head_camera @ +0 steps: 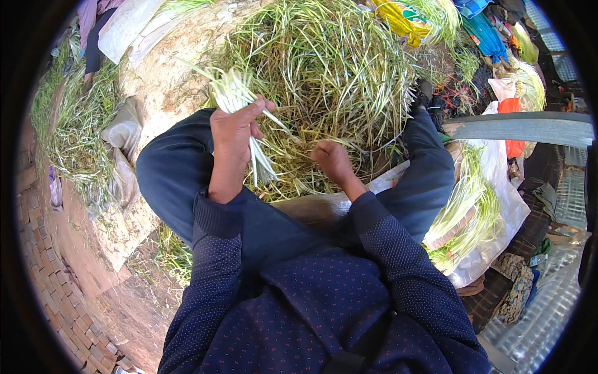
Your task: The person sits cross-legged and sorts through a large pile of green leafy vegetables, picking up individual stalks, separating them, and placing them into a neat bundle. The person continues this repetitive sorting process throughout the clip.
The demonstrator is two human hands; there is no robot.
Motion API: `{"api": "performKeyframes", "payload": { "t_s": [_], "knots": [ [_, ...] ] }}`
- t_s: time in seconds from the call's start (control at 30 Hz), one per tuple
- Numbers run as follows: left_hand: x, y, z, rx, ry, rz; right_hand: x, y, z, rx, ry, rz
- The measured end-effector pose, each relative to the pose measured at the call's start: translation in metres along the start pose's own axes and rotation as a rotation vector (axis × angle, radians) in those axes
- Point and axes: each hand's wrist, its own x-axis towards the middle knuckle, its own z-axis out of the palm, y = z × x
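Note:
My left hand (236, 138) grips a small bunch of slender white-and-pale-green stalks (230, 91), which look like chives or young garlic shoots. The bunch sticks out above and below the fist, and one stalk slants off to the right. Closer to the middle, my right hand (335, 163) is curled into a loose fist, apart from the bunch. No object shows in it, though the inside of its fingers is hidden. Beyond both hands spreads a large heap of loose green and yellowed leaves and stalks (322, 70), lying between my bent legs.
Trimmed pale-green bundles (467, 219) lie on a white plastic sheet (509, 224) at right, below a curved metal strip (518, 127). A yellow bag (402, 18) stands beyond the heap. More leaf waste (84, 140) and a grey plastic bag (124, 126) lie left, near another person's arm (96, 42).

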Motion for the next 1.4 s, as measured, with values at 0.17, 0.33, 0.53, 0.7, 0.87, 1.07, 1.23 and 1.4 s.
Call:
{"api": "performKeyframes", "payload": {
  "t_s": [0.17,0.33,0.53,0.7,0.87,1.07,1.23,1.4],
  "knots": [
    [-0.001,0.003,-0.006,-0.026,-0.01,-0.027,-0.028,0.034,-0.009,-0.49,-0.17,0.254],
    [0.001,-0.004,-0.001,-0.018,-0.086,-0.082,-0.017,-0.041,-0.04,-0.316,-0.14,-0.042],
    [-0.001,-0.006,0.001,0.03,-0.129,-0.103,0.004,-0.119,-0.039,0.309,0.058,-0.255],
    [-0.001,-0.008,0.002,0.039,-0.148,-0.106,0.01,-0.122,-0.024,0.473,-0.049,-0.131],
    [-0.004,-0.013,0.008,0.165,-0.169,-0.097,0.01,-0.119,-0.02,0.546,-0.022,-0.064],
    [-0.005,-0.022,0.017,0.25,-0.128,-0.111,0.01,-0.122,-0.022,0.521,-0.015,-0.046],
    [-0.004,-0.026,0.019,0.282,-0.099,-0.124,0.013,-0.118,-0.028,0.713,0.006,0.01],
    [-0.001,-0.023,0.015,0.24,-0.053,-0.095,0.012,-0.066,-0.052,0.958,0.159,0.169]
  ]
}}
